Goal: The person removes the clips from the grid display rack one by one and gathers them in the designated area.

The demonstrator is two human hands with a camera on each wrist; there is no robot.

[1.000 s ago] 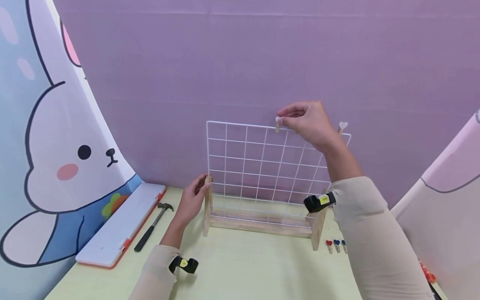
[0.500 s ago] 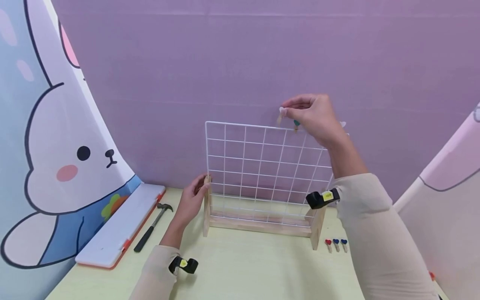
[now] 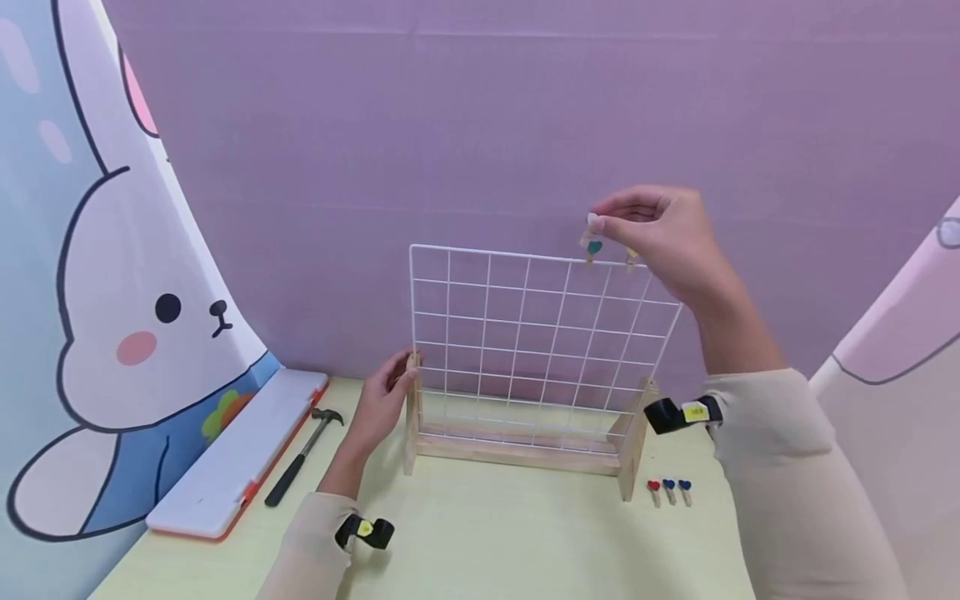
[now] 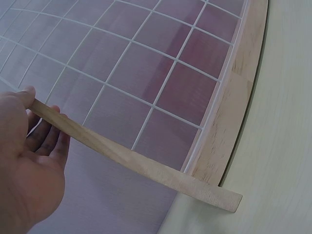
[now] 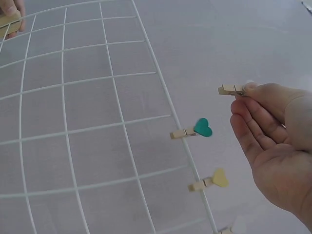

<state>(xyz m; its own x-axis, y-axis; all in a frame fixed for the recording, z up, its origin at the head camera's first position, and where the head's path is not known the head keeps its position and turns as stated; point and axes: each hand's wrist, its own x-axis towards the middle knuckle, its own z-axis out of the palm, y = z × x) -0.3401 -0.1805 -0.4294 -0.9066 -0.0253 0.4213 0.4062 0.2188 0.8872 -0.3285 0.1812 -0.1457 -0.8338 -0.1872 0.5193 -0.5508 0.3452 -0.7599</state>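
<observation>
My right hand (image 3: pixel 663 237) pinches a small wooden clothespin (image 5: pixel 231 89) with a white heart between thumb and fingertips, just above the top wire of a white wire grid (image 3: pixel 490 253). Clipped along that wire are a clothespin with a green heart (image 5: pixel 203 127) and one with a yellow heart (image 5: pixel 219 178). Another pale-hearted clothespin (image 5: pixel 238 226) shows at the lower edge of the right wrist view. The grid stands upright in a wooden stand (image 3: pixel 517 452). With thumb and fingers, my left hand (image 3: pixel 381 402) holds the top of the stand's left upright (image 4: pixel 131 158).
Right of the stand lie one red-heart clothespin (image 3: pixel 654 492) and two blue-heart clothespins (image 3: pixel 669 490) on the pale table (image 3: pixel 517 542). A claw hammer (image 3: pixel 303 457) and a long white case with an orange edge (image 3: pixel 240 454) lie at left. A purple backdrop (image 3: pixel 375 125) hangs behind.
My right hand has lifted the white-heart clothespin off the top wire and moved it up and right, uncovering the green and yellow ones. The left hand stays on the upright.
</observation>
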